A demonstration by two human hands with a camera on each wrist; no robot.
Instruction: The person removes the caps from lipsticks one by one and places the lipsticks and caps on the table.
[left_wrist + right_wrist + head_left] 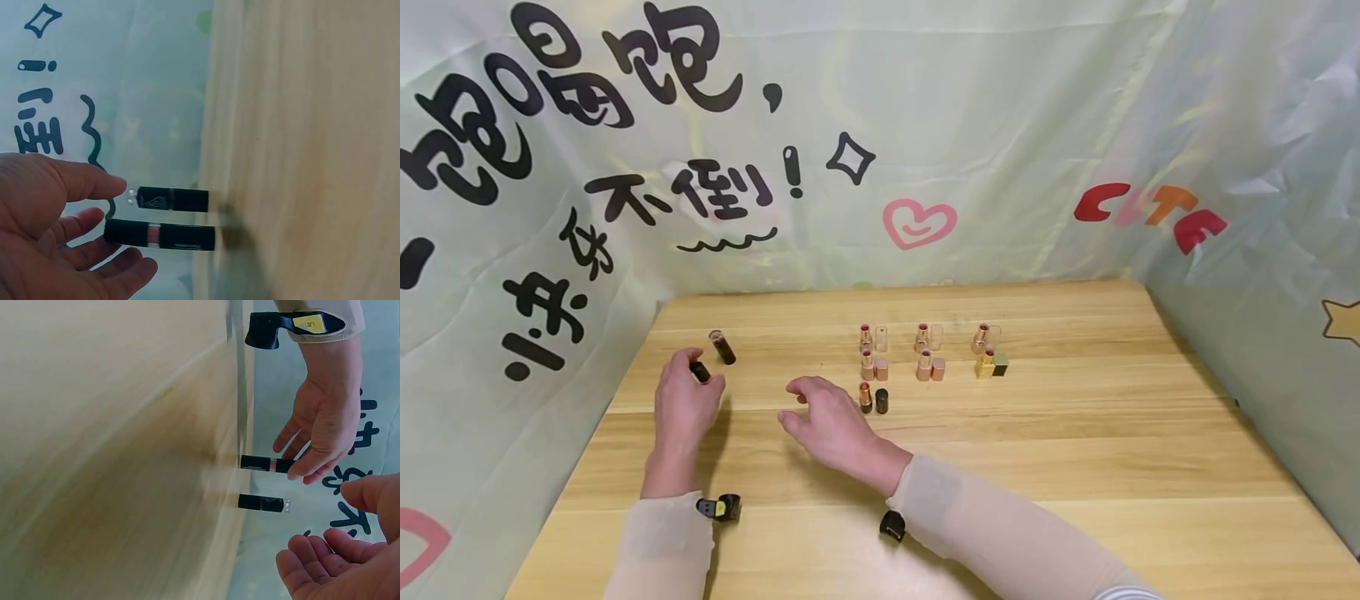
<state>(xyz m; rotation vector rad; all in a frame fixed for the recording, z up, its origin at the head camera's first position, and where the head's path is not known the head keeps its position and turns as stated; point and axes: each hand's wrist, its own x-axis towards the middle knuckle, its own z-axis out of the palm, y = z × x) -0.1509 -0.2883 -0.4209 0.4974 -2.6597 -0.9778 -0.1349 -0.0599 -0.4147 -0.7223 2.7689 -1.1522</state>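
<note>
My left hand (687, 408) reaches around a closed black lipstick (181, 236) with a pinkish band, which stands upright on the table. The left wrist view has its thumb apart from the tube and the other fingers spread behind the top end; whether a finger touches it I cannot tell. Close behind stands a second black lipstick (722, 347), with a glittering clear top. My right hand (835, 425) hovers above the table, fingers loosely bent and holding nothing. Beyond it an uncapped black lipstick (866, 398) stands beside its black cap (882, 401).
Behind that pair, uncapped lipsticks stand in rows beside their caps. Rose-gold lipsticks (924, 367) and a gold lipstick (985, 365) with a dark cap (1000, 365) form the middle row. Lipsticks with clear caps (881, 337) stand farthest back. Printed cloth (1015, 125) encloses the wooden table (1075, 450).
</note>
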